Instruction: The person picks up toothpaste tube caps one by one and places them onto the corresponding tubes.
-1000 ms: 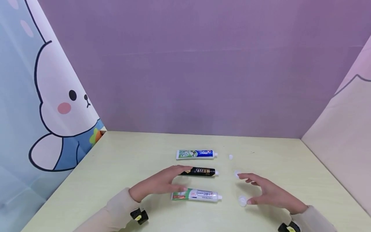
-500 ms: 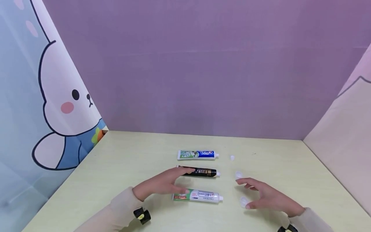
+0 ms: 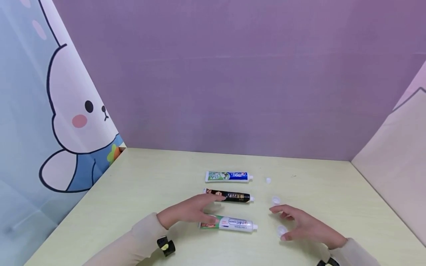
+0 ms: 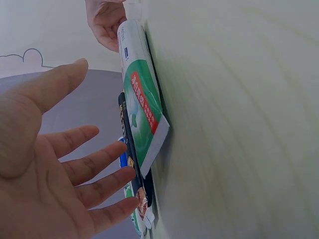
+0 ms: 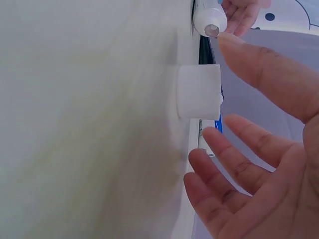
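Three toothpaste tubes lie in a column on the table, nozzles to the right and uncapped: a blue-green one (image 3: 229, 177) farthest, a black one (image 3: 239, 197) in the middle, a white-green one (image 3: 237, 224) nearest. My left hand (image 3: 190, 210) hovers over the left ends of the black and white-green tubes, fingers spread; the left wrist view shows its palm (image 4: 45, 184) holding nothing. Beside the nearest cap (image 3: 281, 231) is my right hand (image 3: 307, 226), thumb and fingers apart. In the right wrist view, that white cap (image 5: 199, 92) stands between thumb and fingers, seemingly untouched.
Two more caps lie right of the tubes: a middle one (image 3: 276, 200) and a small far one (image 3: 268, 180). A purple backdrop (image 3: 233, 81) rises behind the pale table (image 3: 159, 173), with a cartoon-printed cloth (image 3: 76, 166) at left and a pale cloth (image 3: 392, 155) at right.
The head view has shifted slightly. My right fingertips have drawn back a little from the middle cap, towards me. My left fingers sit slightly nearer to me over the black tube. Tubes and caps stay put.
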### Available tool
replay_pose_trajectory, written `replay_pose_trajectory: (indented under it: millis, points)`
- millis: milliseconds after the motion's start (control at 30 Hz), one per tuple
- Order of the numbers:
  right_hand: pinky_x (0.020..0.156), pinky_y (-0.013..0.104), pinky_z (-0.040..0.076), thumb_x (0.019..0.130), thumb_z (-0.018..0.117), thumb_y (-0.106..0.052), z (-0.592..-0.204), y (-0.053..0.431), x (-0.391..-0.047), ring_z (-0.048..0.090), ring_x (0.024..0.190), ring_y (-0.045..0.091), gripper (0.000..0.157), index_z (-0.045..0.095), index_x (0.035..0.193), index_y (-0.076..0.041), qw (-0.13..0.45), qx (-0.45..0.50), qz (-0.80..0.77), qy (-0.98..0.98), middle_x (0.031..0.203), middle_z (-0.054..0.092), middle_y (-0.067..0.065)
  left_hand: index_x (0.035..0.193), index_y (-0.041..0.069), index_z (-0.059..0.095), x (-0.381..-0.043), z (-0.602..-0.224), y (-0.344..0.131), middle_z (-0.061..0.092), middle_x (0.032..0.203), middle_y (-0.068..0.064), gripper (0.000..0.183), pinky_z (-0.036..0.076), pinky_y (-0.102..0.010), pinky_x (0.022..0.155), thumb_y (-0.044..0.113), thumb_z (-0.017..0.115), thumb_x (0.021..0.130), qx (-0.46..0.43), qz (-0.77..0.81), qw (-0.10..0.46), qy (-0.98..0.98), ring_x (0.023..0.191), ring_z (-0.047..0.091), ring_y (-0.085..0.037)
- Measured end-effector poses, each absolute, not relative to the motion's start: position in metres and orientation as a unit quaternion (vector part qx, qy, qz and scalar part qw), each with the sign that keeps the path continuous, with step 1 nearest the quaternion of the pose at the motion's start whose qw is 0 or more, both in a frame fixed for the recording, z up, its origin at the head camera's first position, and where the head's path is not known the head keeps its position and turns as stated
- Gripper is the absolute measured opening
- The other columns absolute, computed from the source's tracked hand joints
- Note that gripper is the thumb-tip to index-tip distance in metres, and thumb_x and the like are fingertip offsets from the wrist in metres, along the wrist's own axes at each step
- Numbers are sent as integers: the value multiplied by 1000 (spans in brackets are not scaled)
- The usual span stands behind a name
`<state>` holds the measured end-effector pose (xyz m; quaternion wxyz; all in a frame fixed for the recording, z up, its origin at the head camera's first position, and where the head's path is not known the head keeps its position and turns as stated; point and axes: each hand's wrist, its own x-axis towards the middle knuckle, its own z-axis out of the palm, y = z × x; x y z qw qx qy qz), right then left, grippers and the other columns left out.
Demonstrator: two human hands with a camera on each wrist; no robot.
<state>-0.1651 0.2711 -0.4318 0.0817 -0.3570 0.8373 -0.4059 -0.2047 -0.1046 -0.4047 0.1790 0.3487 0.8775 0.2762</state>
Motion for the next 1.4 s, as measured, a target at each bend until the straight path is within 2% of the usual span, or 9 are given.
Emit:
replay_pose_trajectory:
  millis: [267, 467, 733, 967, 1267, 1400]
  points:
    - [88, 20, 43, 75, 79, -19, -434, 271, -167, 50, 105, 2, 61, 50, 126, -3, 83, -383, -410, 824, 121, 58, 9, 145, 17, 37, -206, -406, -103, 47, 142, -5, 70, 35, -43, 106, 31, 69, 85, 342, 293, 190, 873, 132, 42, -24]
    - [85, 21, 44, 75, 78, -18, -434, 271, -170, 52, 101, 2, 56, 52, 121, 2, 100, -377, -415, 822, 114, 59, 16, 144, 15, 38, -209, -409, -102, 51, 137, -6, 72, 35, -47, 105, 30, 73, 82, 343, 301, 197, 868, 129, 44, -27]
    - [83, 18, 43, 73, 78, -17, -434, 270, -171, 50, 96, 1, 52, 55, 116, 2, 130, -362, -426, 819, 107, 60, 13, 139, 21, 44, -213, -415, -97, 56, 130, 1, 68, 38, -37, 103, 32, 75, 80, 348, 297, 201, 866, 121, 50, -15]
    - [86, 18, 43, 74, 76, -9, -435, 273, -173, 51, 99, 3, 50, 53, 116, 5, 145, -388, -438, 798, 109, 59, 16, 135, 14, 49, -213, -416, -94, 59, 122, 0, 63, 41, -32, 98, 27, 76, 79, 345, 314, 208, 859, 112, 54, -16]
    - [82, 18, 44, 76, 73, -8, -435, 277, -180, 52, 94, 1, 38, 58, 109, 1, 181, -376, -443, 793, 104, 62, 11, 127, 12, 56, -213, -416, -87, 63, 110, 2, 56, 43, -26, 92, 20, 78, 76, 332, 345, 218, 851, 101, 56, -9]
    - [80, 18, 44, 76, 73, -9, -436, 276, -180, 51, 91, 1, 31, 61, 104, -2, 198, -361, -441, 798, 99, 63, 3, 124, 13, 59, -212, -416, -85, 64, 107, 5, 54, 44, -23, 90, 18, 80, 74, 320, 343, 228, 853, 98, 57, -6]
